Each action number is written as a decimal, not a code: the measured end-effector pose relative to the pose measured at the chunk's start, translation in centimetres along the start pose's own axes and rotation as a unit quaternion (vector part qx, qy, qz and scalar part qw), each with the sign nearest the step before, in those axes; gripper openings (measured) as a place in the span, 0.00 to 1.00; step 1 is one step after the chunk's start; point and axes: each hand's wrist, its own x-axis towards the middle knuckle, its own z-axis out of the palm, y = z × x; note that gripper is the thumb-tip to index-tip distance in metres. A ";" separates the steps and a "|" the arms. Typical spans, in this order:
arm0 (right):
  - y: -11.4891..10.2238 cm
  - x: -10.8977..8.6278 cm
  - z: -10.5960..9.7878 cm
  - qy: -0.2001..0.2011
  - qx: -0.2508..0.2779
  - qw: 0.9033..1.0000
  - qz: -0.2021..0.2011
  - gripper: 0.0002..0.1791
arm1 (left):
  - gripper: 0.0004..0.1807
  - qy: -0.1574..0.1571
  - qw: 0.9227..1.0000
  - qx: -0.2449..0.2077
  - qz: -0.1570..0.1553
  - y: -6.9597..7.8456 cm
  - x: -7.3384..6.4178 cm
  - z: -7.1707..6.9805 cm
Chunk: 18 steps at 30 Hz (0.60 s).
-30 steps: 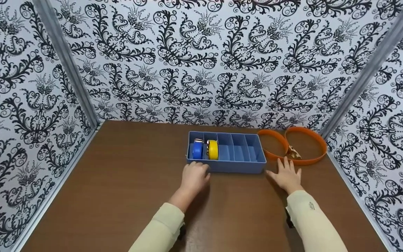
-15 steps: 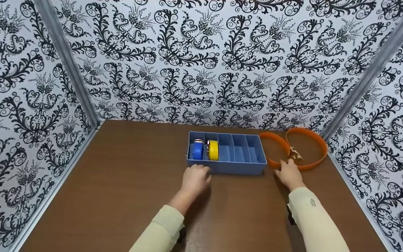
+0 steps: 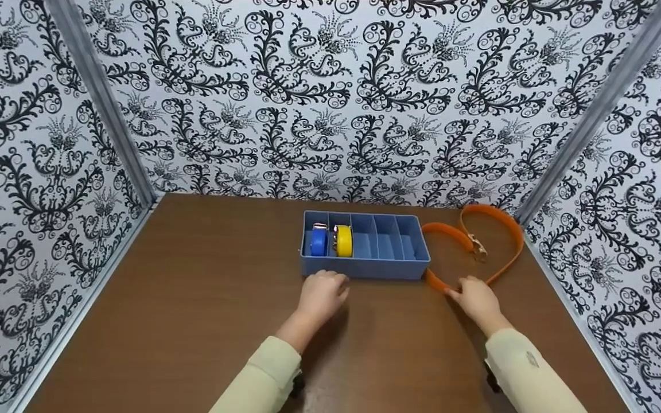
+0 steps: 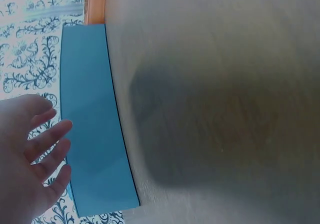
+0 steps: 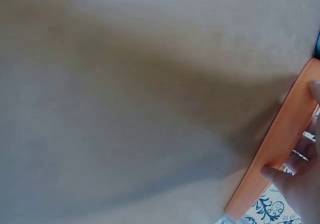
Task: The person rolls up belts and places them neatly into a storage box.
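An orange belt (image 3: 505, 215) with a gold buckle (image 3: 478, 248) lies in loose loops to the right of a blue compartment box (image 3: 365, 268). My right hand (image 3: 478, 299) pinches the belt's near stretch; in the right wrist view, the thumb presses the near face of the orange strap (image 5: 280, 139), with fingers behind it. Just in front of the box's left part is my left hand (image 3: 322, 295). Its fingers (image 4: 55, 134) are loosely bent beside the box's front wall (image 4: 95, 119), holding nothing; whether they touch it I cannot tell.
A rolled blue belt (image 3: 318, 240) stands in the box's leftmost compartment, and a rolled yellow belt (image 3: 343, 241) in the one beside it. Patterned walls (image 3: 330, 115) enclose the brown table (image 3: 204, 275) at the back and both sides.
My right hand went from spread fingers to gripping the orange belt and drew its near side towards me. The belt's loops loosened and changed shape. My left hand stays by the box.
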 end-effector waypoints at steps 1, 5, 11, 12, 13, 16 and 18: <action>-0.1 -0.3 0.0 0.001 0.003 1.000 -0.005 0.23 | 0.06 -0.004 1.000 -0.002 0.000 0.1 -0.1 0.0; -0.8 -1.5 -0.2 0.008 0.019 0.999 -0.032 0.18 | 0.06 -0.020 1.000 -0.001 0.008 0.7 -0.4 -0.1; -1.7 -4.1 0.1 0.024 0.052 0.996 -0.063 0.15 | 0.09 -0.064 0.996 0.016 0.068 2.3 -1.2 0.2; -1.8 -4.6 0.2 0.027 0.054 0.996 -0.067 0.16 | 0.11 -0.078 0.994 0.015 0.077 2.7 -1.3 0.3; -1.9 -5.1 0.3 0.031 0.057 0.995 -0.071 0.18 | 0.12 -0.092 0.992 0.016 0.085 3.1 -1.4 0.4; -2.3 -6.3 0.4 0.038 0.061 0.994 -0.083 0.20 | 0.15 -0.121 0.986 0.026 0.112 4.1 -1.7 0.8; -2.7 -6.9 0.5 0.036 0.060 0.994 -0.089 0.20 | 0.16 -0.127 0.983 0.038 0.131 4.7 -1.9 1.1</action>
